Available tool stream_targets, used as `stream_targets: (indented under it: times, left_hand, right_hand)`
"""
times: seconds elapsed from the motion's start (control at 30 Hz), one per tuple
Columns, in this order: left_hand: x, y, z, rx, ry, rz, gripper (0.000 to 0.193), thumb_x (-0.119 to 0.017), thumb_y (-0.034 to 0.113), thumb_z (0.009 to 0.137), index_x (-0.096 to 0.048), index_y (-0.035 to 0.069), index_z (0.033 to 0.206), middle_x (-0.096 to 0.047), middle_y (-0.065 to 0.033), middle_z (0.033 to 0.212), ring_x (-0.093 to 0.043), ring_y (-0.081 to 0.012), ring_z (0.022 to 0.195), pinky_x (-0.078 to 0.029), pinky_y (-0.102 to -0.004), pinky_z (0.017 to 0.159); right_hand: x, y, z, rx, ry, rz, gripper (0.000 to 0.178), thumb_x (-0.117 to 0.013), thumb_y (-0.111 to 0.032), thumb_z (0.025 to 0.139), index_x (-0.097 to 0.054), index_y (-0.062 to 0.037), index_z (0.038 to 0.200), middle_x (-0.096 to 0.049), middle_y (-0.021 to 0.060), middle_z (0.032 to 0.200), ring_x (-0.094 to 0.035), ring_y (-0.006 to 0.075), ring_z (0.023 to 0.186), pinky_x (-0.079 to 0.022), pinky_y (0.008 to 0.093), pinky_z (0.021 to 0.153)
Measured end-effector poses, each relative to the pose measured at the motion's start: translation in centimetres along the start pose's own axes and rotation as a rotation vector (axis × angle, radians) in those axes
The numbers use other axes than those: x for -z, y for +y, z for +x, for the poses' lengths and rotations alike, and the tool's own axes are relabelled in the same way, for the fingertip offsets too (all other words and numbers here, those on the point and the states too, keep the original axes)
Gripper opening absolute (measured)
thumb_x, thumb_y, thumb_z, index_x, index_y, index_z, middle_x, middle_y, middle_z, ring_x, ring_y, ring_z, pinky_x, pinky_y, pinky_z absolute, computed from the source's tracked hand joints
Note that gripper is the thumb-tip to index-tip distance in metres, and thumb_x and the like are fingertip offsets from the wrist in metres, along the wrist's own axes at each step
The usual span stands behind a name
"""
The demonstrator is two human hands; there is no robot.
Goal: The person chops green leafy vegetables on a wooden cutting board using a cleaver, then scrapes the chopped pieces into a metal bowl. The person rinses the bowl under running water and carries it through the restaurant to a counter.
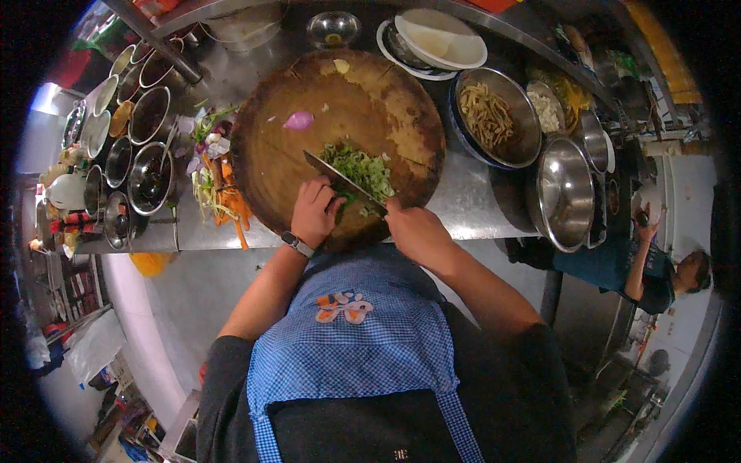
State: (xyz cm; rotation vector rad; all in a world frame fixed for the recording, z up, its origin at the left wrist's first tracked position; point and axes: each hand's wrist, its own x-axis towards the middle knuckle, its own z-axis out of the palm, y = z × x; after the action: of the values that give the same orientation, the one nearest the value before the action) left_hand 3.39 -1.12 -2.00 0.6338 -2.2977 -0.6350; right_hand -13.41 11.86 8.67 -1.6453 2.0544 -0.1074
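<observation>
Mid-frame, I see right hand (pixel 417 233) gripping knife (pixel 346 183), likely stiff, best held at lower-right end; can't tell left hand's (pixel 313 211) grip.

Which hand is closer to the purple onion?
Left. In the picture, the left hand is below the purple onion; the right hand, holding the knife, is farther down and right.

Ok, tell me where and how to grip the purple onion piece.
Pinch the purple onion piece across its middle, on its near and far sides, probably from above and the left: it lies lengthwise roughly left to right on the chopping block, with the tip of the knife just nearer the body. The right hand grips the knife, so the left hand likely suits.
</observation>
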Motion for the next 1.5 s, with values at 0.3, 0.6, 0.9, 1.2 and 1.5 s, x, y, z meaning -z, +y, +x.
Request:
stream_targets:
  times: [0.3, 0.6, 0.9, 1.2, 1.5]
  left_hand:
    - [0.5, 0.4, 0.4, 0.0, -0.023, -0.029, 0.026, -0.074, 0.01, 0.068, -0.055, 0.002, 0.085, -0.054, -0.0154, 0.103, -0.051, -0.0367, 0.096, -0.044, -0.0406, 0.081]
    - [2.6, 2.7, 0.3, 0.102, 0.072, 0.078, 0.043, -0.077, 0.017, 0.066, -0.057, 0.007, 0.102, -0.052, -0.0176, 0.111, -0.048, -0.0388, 0.105, -0.042, -0.0435, 0.087]
    - [0.6, 1.4, -1.3, 0.054, 0.053, 0.101, 0.036, -0.073, 0.009, 0.067, -0.059, 0.008, 0.1, -0.052, -0.0157, 0.108, -0.051, -0.0356, 0.097, -0.044, -0.0426, 0.081]
    - [1.2, 1.9, -0.7, -0.049, 0.037, 0.14, 0.024, -0.068, 0.006, 0.068, -0.058, 0.006, 0.09, -0.056, -0.0122, 0.101, -0.054, -0.0331, 0.091, -0.046, -0.0404, 0.076]
    - [1.3, 1.6, -0.5, 0.007, -0.055, 0.097, 0.02, -0.065, 0.003, 0.068, -0.055, 0.006, 0.086, -0.057, -0.0108, 0.104, -0.055, -0.0317, 0.09, -0.048, -0.037, 0.074]
  right_hand:
    - [-2.4, -0.3, 3.7, -0.02, 0.043, 0.026, 0.02, -0.048, -0.014, 0.088, -0.047, 0.0031, 0.099, -0.062, 0.0234, 0.07, -0.063, 0.0424, 0.069, -0.049, 0.052, 0.061]
    - [-1.5, -1.4, 2.7, -0.022, 0.047, 0.004, 0.023, -0.048, -0.007, 0.083, -0.046, 0.0029, 0.103, -0.063, 0.0224, 0.07, -0.063, 0.041, 0.068, -0.05, 0.05, 0.06]
    - [-1.4, -1.6, 2.3, -0.041, 0.023, -0.011, 0.026, -0.045, -0.009, 0.084, -0.047, 0.004, 0.107, -0.064, 0.024, 0.075, -0.064, 0.0403, 0.07, -0.052, 0.0496, 0.061]
    - [-0.4, -2.0, -0.8, -0.011, 0.072, -0.065, 0.018, -0.047, -0.008, 0.084, -0.045, 0.0027, 0.098, -0.062, 0.0224, 0.065, -0.063, 0.0402, 0.063, -0.05, 0.0487, 0.057]
    - [-0.8, -1.8, 0.5, -0.048, -0.02, -0.036, 0.023, -0.043, -0.008, 0.084, -0.048, 0.0039, 0.103, -0.064, 0.0241, 0.074, -0.064, 0.0399, 0.069, -0.052, 0.0496, 0.062]
